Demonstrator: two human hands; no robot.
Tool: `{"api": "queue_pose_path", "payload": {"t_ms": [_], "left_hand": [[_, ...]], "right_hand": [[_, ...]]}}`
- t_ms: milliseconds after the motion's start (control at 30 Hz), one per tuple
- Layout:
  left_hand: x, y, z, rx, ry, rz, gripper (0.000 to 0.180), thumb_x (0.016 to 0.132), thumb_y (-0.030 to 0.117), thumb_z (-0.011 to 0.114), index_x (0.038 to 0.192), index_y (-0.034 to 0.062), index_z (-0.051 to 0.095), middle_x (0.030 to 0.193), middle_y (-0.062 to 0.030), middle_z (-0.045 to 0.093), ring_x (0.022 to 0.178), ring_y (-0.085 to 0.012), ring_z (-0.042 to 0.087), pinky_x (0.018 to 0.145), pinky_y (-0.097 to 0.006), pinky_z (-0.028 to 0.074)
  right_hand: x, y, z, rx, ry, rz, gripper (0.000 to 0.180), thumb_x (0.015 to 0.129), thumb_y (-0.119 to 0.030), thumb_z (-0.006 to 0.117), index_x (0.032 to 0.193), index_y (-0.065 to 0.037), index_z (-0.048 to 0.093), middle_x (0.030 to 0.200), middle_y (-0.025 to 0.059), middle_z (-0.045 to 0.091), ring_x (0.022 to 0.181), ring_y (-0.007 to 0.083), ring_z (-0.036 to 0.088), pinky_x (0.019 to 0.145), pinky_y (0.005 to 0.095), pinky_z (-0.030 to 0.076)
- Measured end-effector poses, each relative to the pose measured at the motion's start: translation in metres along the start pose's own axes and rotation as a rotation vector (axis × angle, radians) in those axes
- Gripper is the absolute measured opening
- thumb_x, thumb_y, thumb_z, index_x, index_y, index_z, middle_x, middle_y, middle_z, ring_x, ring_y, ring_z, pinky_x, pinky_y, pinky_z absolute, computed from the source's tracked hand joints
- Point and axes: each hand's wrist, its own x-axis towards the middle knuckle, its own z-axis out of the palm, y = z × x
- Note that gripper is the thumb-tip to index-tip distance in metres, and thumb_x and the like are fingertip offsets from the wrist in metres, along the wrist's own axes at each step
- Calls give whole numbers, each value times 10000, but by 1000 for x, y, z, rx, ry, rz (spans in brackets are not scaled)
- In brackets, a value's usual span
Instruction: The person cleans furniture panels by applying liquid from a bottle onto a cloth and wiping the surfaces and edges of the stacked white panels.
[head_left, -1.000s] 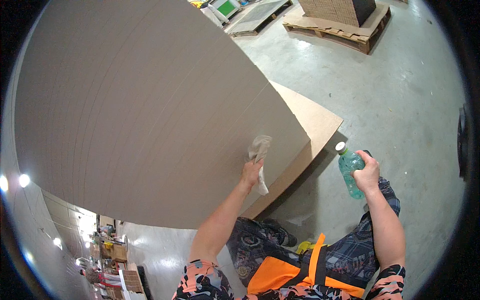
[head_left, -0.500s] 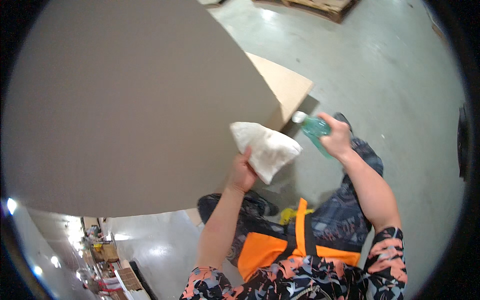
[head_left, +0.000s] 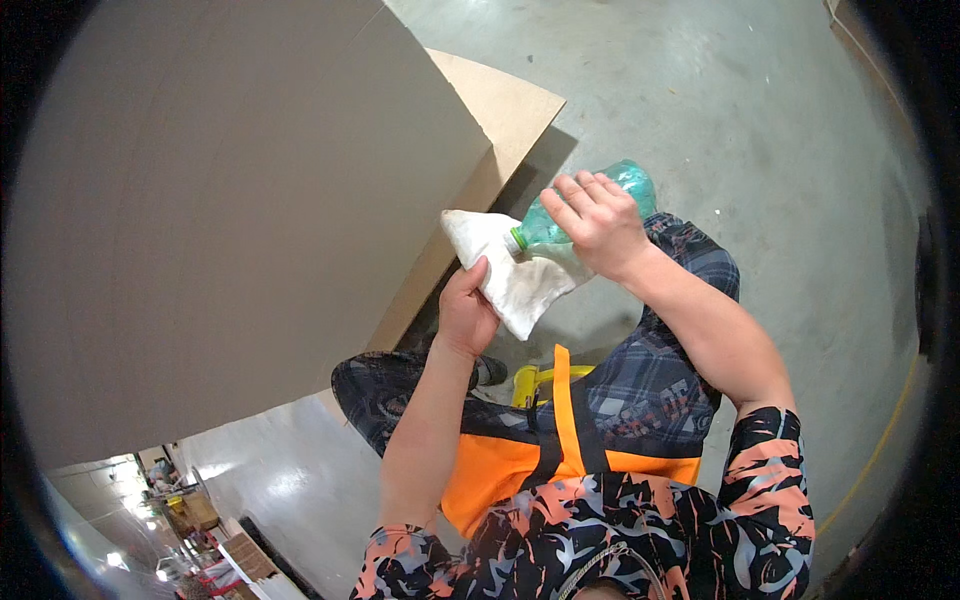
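Note:
My left hand (head_left: 468, 312) grips a folded white cloth (head_left: 522, 298), thumb on top, in front of my knees. My right hand (head_left: 605, 228) is wrapped round a translucent green plastic bottle (head_left: 633, 183). The bottle is tilted, its neck pointing left and down onto the cloth, where it seems to touch. A green ring shows at the neck; the mouth itself I cannot make out against the white cloth. Just left of the cloth is the edge of a large grey-brown panel (head_left: 240, 220).
Beneath the panel a pale brown board (head_left: 505, 105) sticks out at a corner. A yellow object (head_left: 524, 386) lies on the grey floor (head_left: 760, 130) between my legs. Orange fabric with a strap (head_left: 500, 478) covers my lap. Boxes and shelves (head_left: 205, 510) stand far off at lower left.
My right hand has moved left and tipped the bottle over, bringing its neck to the cloth. My left hand still holds the cloth. The view has shifted relative to the panel.

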Motion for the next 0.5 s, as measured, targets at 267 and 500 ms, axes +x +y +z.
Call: {"api": "queue_pose_path", "payload": {"t_ms": [267,500], "left_hand": [[-12,0,3,-74,-79,-37,473,981,198,470,1368,-61,389,1320,-166,525,1207,-284,537,1059,-438,416],[-33,9,33,-160,-208,7,508,975,201,472,1405,-40,349,1368,-157,496,1259,-293,500,1101,-448,372]], "right_hand": [[40,-4,-48,-180,-42,-279,260,657,-143,624,888,-26,641,929,134,654,847,309,654,771,385,529],[86,-14,-90,-276,41,-458,223,628,-146,627,814,-23,645,887,119,648,824,290,644,778,369,522]]}}
